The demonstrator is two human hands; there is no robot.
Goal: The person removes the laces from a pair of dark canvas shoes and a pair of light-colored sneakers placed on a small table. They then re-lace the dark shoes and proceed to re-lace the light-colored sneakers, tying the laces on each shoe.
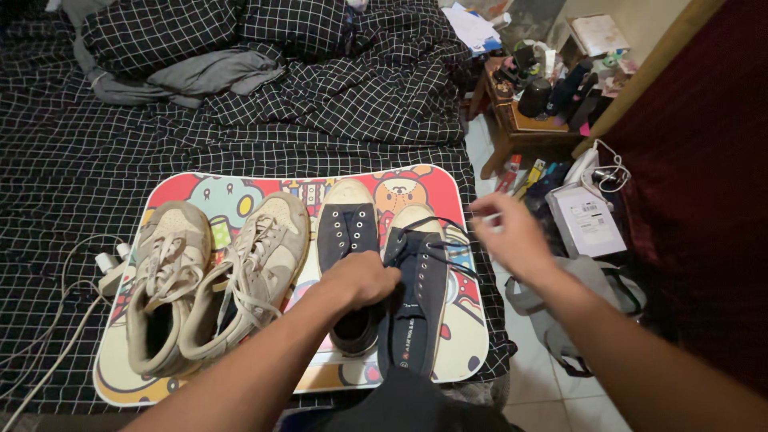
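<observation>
Two navy canvas shoes stand side by side on a colourful cartoon tray (264, 186) on the bed. My left hand (362, 279) is closed on the tongue area between the laceless left navy shoe (347, 228) and the right navy shoe (420, 280). A dark lace (438, 236) runs from the right shoe's eyelets toward my right hand (512, 236), which is raised beside the tray, blurred, fingers pinched on the lace end. A pair of beige laced sneakers (216, 272) lies at the tray's left.
Black grid-patterned bedding (80, 160) covers the bed, with grey clothes (200, 76) at the back. A white charger and cable (108, 268) lie left of the tray. A cluttered wooden side table (532, 120), a white box (588, 220) and a grey bag (584, 296) are to the right.
</observation>
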